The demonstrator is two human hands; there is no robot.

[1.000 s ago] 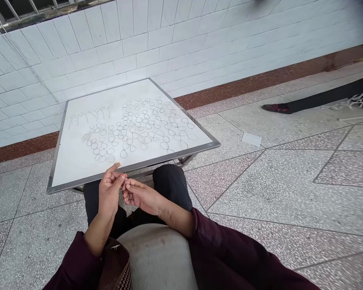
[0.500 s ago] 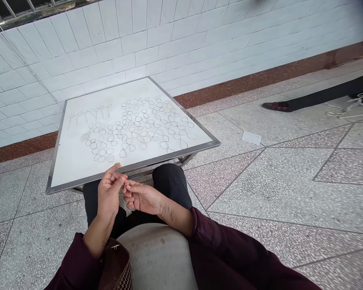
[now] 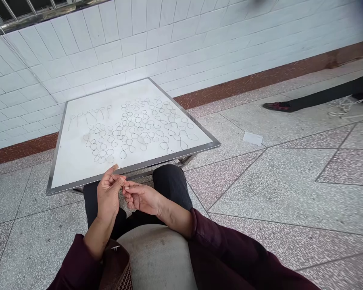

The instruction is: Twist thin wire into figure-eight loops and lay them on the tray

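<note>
My left hand (image 3: 109, 193) and my right hand (image 3: 140, 197) meet over my lap, fingertips pinched together on a thin piece of wire (image 3: 123, 183) that is barely visible. Both hands sit just below the near edge of a low white table (image 3: 69, 169) with a metal rim. Several bent wire loops (image 3: 139, 125) lie spread across the tabletop, with a short row of single-loop pieces (image 3: 89, 114) at its far left.
A white tiled wall (image 3: 169, 36) rises behind the table. Another person's dark leg and shoe (image 3: 278, 106) stretch across the floor at the far right. A white scrap (image 3: 252, 138) lies on the speckled floor tiles.
My hands stay pinched together over my lap with only slight finger shifts. The view has hardly moved.
</note>
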